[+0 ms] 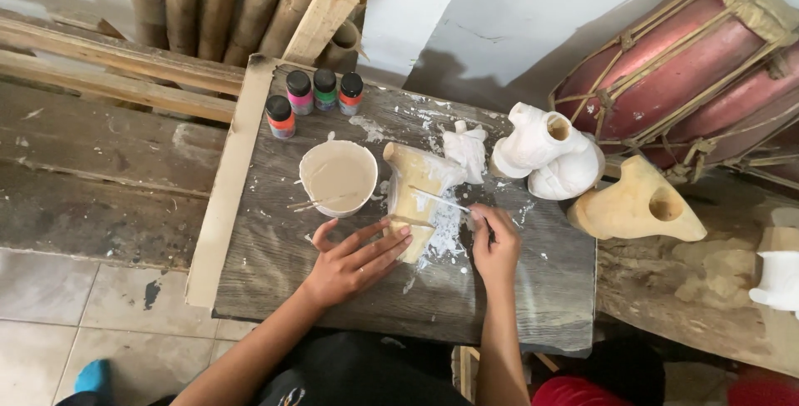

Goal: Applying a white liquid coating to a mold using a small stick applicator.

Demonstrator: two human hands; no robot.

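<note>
While our left hand [354, 263] lies spread against the tan mould [416, 194], our right hand [496, 248] pinches a thin stick [439, 199] laid across it.

A white plastered wall [516, 15] is closing off the top of the view, a thin crack running across it and soft shadows lying on it. Bamboo poles [208, 2] are leaning against it at eleven o'clock, with rough wooden planks [100, 61] stretching out at nine o'clock. A grey, weathered worktop [533, 298] is sitting in the middle. Pale floor tiles [50, 306], stained dark in places, are showing at seven o'clock. Even daylight is falling over everything.
</note>
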